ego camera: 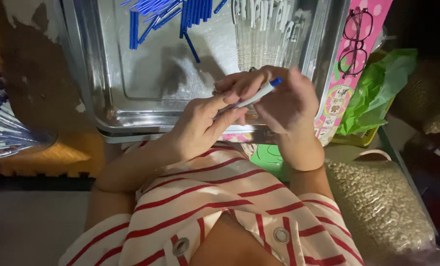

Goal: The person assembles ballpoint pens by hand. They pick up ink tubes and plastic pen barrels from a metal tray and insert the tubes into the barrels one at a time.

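My left hand [200, 123] and my right hand [284, 101] meet over the near rim of a shiny metal tray [131, 106]. Between them they hold one white pen [257, 94] with a blue end that points up and to the right. The left fingers pinch its lower part, and the right fingers close around its upper part. In the tray lie several loose blue pen parts [170, 12] at the far side and several clear pen barrels [262, 27] to their right.
A pink card holding a pair of glasses [355, 42] leans at the tray's right. Beside it lies a green plastic bag [377, 91]. A bag of pale beads [382, 207] sits at my right. A bundle of finished pens [3, 123] lies at the left.
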